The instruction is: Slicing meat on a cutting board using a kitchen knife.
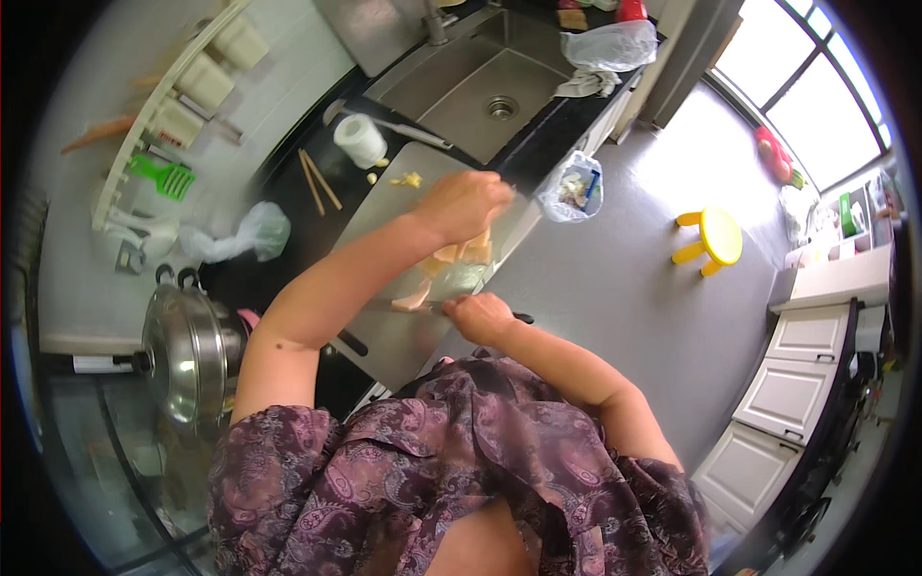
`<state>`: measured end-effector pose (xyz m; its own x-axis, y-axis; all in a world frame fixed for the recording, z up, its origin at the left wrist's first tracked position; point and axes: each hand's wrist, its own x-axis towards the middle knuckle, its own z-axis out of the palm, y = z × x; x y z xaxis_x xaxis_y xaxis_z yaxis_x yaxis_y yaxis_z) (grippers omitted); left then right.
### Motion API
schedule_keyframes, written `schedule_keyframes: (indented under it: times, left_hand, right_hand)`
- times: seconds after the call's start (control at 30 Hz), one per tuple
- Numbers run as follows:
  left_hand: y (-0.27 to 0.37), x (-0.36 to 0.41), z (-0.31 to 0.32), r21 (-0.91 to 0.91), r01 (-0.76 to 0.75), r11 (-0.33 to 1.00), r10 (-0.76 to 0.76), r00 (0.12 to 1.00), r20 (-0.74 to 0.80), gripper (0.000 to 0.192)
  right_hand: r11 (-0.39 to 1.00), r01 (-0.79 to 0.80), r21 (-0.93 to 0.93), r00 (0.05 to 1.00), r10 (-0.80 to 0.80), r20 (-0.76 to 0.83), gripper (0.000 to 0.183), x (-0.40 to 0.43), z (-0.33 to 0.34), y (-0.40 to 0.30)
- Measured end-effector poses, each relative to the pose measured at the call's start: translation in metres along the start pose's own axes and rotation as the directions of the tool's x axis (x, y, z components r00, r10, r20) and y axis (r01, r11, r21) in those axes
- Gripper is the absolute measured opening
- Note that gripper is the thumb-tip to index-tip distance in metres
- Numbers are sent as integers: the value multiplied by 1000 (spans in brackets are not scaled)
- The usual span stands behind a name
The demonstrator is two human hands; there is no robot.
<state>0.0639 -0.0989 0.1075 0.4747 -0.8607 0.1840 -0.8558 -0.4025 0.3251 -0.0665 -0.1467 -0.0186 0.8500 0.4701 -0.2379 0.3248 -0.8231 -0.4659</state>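
My right hand (479, 317) grips a knife by its black handle (524, 317), at the near side of a metal cutting board (432, 162). The blade points left across the board, and a pale orange curved slice (412, 298) lies against it. Farther up, my left hand (467, 205) is over more pale orange slices (472, 252), its fingers bent down and blurred. Whether it holds a piece is hidden. Chopped yellowish bits (407, 180) lie at the board's far left part. A second black handle (353, 342) rests near the board's lower left.
Left of the board are a paper roll (360, 142), wooden chopsticks (320, 183) and a lidded steel pot (189, 353). A sink (461, 101) lies beyond. A waste bag (574, 189) hangs at the counter's right edge. A yellow stool (720, 236) stands on the floor.
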Motion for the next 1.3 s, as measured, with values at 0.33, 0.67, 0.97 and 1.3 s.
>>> schedule_keyframes:
  times: [0.33, 0.67, 0.97, 1.3]
  left_hand:
    - [-12, 152, 89, 11, 57, 998, -57, 998, 27, 20]
    - [-6, 196, 123, 219, 166, 961, -219, 945, 243, 14]
    - [-18, 135, 68, -231, 157, 960, -145, 987, 68, 29]
    - [-79, -127, 37, 186, 589, 787, -572, 582, 578, 35]
  right_hand:
    - [992, 52, 115, 998, -57, 40, 15, 0, -4, 13]
    - [986, 77, 148, 996, -84, 43, 17, 1, 5, 22]
    - [988, 92, 124, 993, -100, 65, 20, 1, 4, 18]
    - [994, 99, -52, 995, -98, 11, 18, -10, -10, 14]
